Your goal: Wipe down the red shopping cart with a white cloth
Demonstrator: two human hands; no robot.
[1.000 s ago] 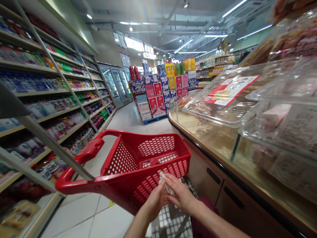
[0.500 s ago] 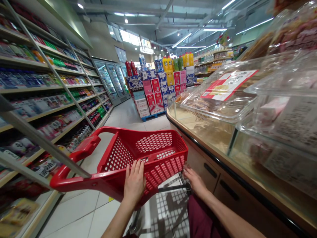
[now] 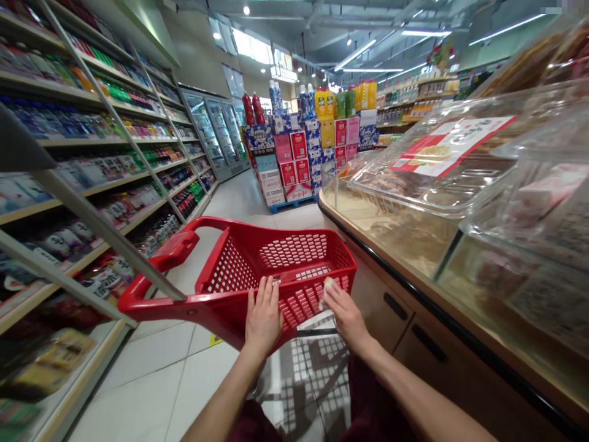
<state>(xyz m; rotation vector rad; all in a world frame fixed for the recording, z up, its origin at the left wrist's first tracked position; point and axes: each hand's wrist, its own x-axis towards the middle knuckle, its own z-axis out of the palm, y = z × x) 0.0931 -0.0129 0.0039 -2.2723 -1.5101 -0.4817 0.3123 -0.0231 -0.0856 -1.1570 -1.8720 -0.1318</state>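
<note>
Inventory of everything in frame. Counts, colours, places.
Red plastic shopping cart with perforated basket: one, red, centre
Small crumpled white wad: one, white, basket's near side
Slanted metal bar: one, grey, left foreground
Beige-edged store shelving: one long run, stocked, multicoloured, left
Glass-door fridges: several, grey-framed, back left
Stacked cardboard cartons: many, red, pink, blue, white, yellow, centre background
Flat pallet: one visible, blue, under cartons
Clear plastic food boxes: several, transparent, right, count unclear
Glass-edged wooden counter: one, tan with black trim, right
Bare left hand: one, at basket's near rim
Bare right hand: one, holding the wad
</note>
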